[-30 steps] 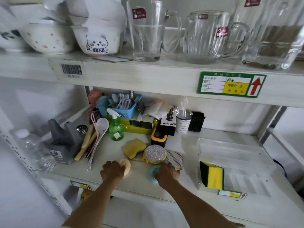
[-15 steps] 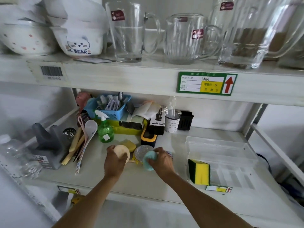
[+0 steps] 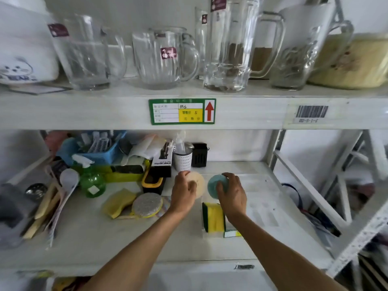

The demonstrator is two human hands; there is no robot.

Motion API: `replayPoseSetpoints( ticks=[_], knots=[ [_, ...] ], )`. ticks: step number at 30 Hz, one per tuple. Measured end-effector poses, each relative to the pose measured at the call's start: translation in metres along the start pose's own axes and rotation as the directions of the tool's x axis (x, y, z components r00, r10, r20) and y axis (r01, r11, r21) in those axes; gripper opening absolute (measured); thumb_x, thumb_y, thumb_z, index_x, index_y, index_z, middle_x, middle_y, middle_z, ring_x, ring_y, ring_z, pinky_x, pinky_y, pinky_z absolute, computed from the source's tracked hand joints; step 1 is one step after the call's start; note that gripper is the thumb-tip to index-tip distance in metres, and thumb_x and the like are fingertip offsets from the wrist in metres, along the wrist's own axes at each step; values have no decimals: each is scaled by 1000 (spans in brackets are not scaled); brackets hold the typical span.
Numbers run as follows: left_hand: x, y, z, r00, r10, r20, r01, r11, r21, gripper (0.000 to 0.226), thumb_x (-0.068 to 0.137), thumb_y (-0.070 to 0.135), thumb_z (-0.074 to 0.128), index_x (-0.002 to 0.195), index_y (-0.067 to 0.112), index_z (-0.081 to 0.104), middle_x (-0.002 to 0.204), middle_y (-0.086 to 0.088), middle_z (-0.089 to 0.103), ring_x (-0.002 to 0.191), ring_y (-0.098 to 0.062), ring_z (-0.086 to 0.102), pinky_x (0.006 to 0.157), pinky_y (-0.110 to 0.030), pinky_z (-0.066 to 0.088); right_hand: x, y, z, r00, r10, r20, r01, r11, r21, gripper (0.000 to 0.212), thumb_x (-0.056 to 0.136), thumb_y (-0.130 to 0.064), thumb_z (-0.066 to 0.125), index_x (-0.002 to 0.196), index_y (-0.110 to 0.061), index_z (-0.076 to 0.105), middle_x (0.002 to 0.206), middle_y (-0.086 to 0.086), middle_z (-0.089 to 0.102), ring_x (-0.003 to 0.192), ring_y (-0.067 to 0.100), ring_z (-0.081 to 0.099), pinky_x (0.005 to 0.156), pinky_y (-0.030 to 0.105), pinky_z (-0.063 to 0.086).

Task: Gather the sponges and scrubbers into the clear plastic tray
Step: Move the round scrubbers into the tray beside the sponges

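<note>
My left hand (image 3: 183,191) grips a round cream scrubber (image 3: 198,182), held over the left edge of the clear plastic tray (image 3: 262,192). My right hand (image 3: 232,193) grips a round teal scrubber (image 3: 216,184) above the tray. A yellow and green sponge (image 3: 213,217) stands on edge in the tray's near left corner. On the shelf to the left lie a yellow sponge (image 3: 117,203) and a round silver scrubber (image 3: 147,204) with a yellow rim, and a patterned cloth peeks out behind it.
A green spray bottle (image 3: 91,181), a white spoon (image 3: 68,181), wooden utensils, a blue basket (image 3: 98,148), a black and yellow holder (image 3: 152,181), a white cup (image 3: 183,159) and a black box (image 3: 200,155) crowd the shelf's left and back. Glass jugs stand overhead.
Both hands lifted the cream and teal scrubbers off the shelf and carried them right, over the tray. The view has swung to the right.
</note>
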State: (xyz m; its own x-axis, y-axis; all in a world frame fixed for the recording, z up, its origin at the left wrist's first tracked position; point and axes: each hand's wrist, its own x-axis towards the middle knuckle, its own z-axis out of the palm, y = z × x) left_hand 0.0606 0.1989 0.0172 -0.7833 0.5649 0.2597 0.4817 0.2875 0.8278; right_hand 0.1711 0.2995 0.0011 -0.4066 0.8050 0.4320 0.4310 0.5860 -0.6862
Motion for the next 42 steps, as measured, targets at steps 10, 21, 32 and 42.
replayPoseSetpoints(
  ticks=[10,21,32,42],
  knots=[
    [-2,57,80,965,-69,253,0,965,262,35,84,22,55,117,14,49,122,-11,60,113,-31,58,87,-35,47,8,71,-45,976,218,12,-199,911,-360,30,89,-27,48,118,-22,55,114,5,58,104,29,57,86,41,39],
    [-16,42,117,938,-102,332,-167,704,690,42,80,14,60,119,9,46,112,-13,68,108,-33,60,91,-42,37,6,99,-49,932,286,220,-84,764,-640,31,89,-22,52,119,-19,45,116,2,60,110,23,57,91,40,36],
    [-21,34,120,948,-34,317,-240,577,781,43,75,22,76,112,14,55,113,-9,64,109,-30,57,94,-45,37,-2,95,-30,906,192,376,120,737,-666,28,96,-30,44,120,-16,51,122,6,57,112,26,58,92,40,41],
    [-8,31,98,938,-123,323,-108,784,611,42,94,44,40,106,11,63,118,-11,62,112,-31,55,95,-46,38,2,80,-28,944,119,309,147,685,-713,33,98,-36,35,108,-18,62,110,4,64,103,24,60,88,40,39]
  ],
)
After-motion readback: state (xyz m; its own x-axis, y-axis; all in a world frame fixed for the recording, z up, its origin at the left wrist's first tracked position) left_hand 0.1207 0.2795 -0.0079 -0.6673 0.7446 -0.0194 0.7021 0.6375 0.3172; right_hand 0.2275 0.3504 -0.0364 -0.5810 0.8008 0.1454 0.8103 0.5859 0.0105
